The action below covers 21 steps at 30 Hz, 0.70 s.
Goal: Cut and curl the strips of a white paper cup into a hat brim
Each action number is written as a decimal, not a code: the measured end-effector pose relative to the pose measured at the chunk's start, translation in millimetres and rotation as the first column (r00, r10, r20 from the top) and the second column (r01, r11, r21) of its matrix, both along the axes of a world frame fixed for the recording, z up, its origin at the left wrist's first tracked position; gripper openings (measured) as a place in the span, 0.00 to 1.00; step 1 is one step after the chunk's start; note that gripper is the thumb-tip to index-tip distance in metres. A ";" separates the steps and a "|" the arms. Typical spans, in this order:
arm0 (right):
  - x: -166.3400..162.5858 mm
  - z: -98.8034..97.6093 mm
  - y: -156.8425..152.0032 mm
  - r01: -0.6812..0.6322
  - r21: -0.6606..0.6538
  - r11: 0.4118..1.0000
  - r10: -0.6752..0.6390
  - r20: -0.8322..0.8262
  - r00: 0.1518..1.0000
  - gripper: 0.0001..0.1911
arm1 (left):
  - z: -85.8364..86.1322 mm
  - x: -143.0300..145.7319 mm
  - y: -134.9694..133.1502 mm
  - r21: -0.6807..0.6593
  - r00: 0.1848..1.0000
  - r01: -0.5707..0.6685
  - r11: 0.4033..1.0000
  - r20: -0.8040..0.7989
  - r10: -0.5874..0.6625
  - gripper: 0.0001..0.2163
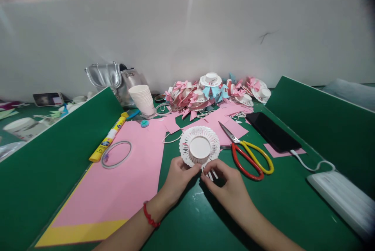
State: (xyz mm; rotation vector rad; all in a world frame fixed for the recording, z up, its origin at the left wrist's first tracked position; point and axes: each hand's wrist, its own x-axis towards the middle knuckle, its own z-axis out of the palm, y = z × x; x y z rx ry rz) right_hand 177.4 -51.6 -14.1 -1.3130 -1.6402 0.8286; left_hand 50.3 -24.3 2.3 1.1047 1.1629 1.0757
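A white paper cup (199,147), its wall cut into strips that fan out into a ring around the round base, is held above the green table. My left hand (182,177) grips its near left rim, thumb on top. At the near right edge, where a few strips hang loose, my right hand (224,178) pinches a strip between thumb and finger. Just right of the cup lie scissors (244,145) with one red and one yellow handle, blades pointing away. Pink paper (131,180) lies to the left of my hands.
Finished-looking cup pieces with pink and blue paper (199,97) are heaped at the back. Stacked paper cups (142,100), a glue stick (108,137), a tape ring (116,154) and a silver bag (108,77) stand left. A phone (272,132) is cabled to a white block (342,200). Green dividers (325,130) flank the space.
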 end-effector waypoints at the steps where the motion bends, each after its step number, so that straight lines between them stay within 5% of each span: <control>1: -0.1 -0.7 -0.5 -0.006 0.019 1.000 0.005 0.019 1.000 0.05 | -0.7 -0.2 0.3 0.000 1.000 -0.014 1.000 -0.001 0.014 0.03; 6: 1.8 -5.5 -4.0 -0.034 0.158 0.987 0.006 0.176 0.984 0.11 | -4.8 -1.3 2.4 -0.006 0.996 -0.084 0.996 0.022 0.084 0.07; 13: 4.2 -2.7 -6.1 -0.014 0.418 0.908 -0.138 0.332 0.933 0.06 | -5.0 -1.4 2.9 0.025 0.996 -0.088 0.996 -0.011 0.088 0.10; 21: 4.2 1.1 -5.4 0.103 0.351 0.931 -0.163 0.145 0.976 0.07 | -3.6 2.3 0.1 0.199 0.954 -0.077 0.977 -0.270 0.130 0.04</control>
